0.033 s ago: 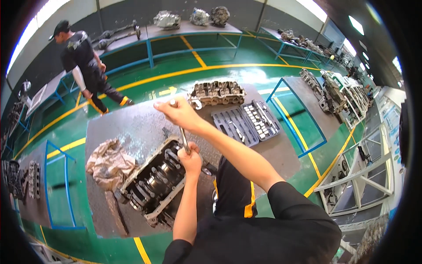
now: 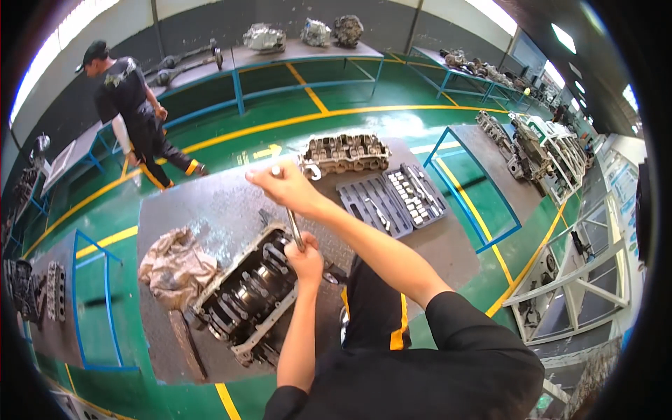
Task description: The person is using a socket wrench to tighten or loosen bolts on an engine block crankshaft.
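An engine block (image 2: 245,290) lies on the table with its crankshaft side up, bearing caps and crank showing. Over its far right end I hold a long metal wrench bar (image 2: 294,225) nearly upright. My right hand (image 2: 288,187) is closed round its upper part, and the bar's pale round end pokes out above the fist. Lower down, my left hand (image 2: 305,259) wraps round the shaft close to the block. The bar's bottom end is hidden behind my left hand, so what it sits on cannot be seen.
A cylinder head (image 2: 344,152) and an opened socket set case (image 2: 390,199) stand at the table's far right. Crumpled cloth (image 2: 175,262) and a wooden bar (image 2: 186,344) lie left of the block. A co-worker (image 2: 133,112) is beyond the table's far left corner.
The whole view has shifted slightly. Both hands keep their hold on the wrench bar, and the block stays in place.
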Tool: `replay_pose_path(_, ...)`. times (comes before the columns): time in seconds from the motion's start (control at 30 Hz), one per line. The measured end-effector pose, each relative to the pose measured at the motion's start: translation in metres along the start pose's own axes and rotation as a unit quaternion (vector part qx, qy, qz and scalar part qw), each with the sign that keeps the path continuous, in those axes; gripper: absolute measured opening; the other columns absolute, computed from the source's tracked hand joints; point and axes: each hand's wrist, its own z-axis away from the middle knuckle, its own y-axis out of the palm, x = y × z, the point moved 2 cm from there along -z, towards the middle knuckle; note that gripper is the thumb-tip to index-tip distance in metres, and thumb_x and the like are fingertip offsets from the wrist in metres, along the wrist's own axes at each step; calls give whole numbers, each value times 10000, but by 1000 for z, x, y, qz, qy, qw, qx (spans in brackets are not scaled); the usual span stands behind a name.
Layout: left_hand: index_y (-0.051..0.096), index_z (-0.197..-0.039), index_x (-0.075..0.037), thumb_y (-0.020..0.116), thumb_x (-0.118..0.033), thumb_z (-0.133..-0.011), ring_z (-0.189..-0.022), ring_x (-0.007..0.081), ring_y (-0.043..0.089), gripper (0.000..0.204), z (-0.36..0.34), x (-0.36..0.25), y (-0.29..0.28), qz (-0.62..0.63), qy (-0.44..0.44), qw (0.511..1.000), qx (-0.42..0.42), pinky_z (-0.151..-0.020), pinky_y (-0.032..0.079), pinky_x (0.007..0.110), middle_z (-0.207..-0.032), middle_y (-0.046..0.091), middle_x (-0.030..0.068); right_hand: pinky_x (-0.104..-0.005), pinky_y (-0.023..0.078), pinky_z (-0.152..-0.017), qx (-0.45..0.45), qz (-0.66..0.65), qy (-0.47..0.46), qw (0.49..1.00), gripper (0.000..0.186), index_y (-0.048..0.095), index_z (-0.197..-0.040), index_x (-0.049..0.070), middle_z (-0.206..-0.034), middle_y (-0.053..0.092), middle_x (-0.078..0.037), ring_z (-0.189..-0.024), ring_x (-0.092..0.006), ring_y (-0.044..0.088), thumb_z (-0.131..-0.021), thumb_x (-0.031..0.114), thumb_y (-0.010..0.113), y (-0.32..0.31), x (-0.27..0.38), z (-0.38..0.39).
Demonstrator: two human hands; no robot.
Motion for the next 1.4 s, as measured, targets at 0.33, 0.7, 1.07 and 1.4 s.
replay_pose_path(0.33,508,-675,-1,400,128,-809,-567,83,455,215,11,4,5,-3,-65,995,81,-509,339,231,-612,463,0,-239,173,-427,0,-102,13,995,462,487,-544,117,-500,344,90,-455,-18,267,-963,276,596,-25,18,19)
replay_pose_path(0.7,412,-650,-4,496,94,-752,-560,127,388,165,-59,-37,15,-151,49,977,-144,-515,329,324,-584,418,13,-273,222,-440,-60,-50,-6,997,558,406,-517,101,-514,338,75,-512,-29,303,-949,397,598,-26,1,56)
replay_pose_path(1.07,522,-623,34,545,59,-710,-509,151,485,93,-9,-41,20,-218,68,969,91,-495,367,367,-508,474,32,-256,241,-403,-63,8,8,998,558,402,-477,128,-450,398,41,-398,-50,330,-985,321,531,-89,18,69)
replay_pose_path(1.4,510,-636,-17,534,0,-790,-627,137,493,157,-77,140,77,31,37,994,101,-547,401,315,-644,539,58,-306,255,-399,-200,49,12,979,433,490,-550,116,-456,399,39,-387,-110,333,-907,319,625,-17,-29,-37)
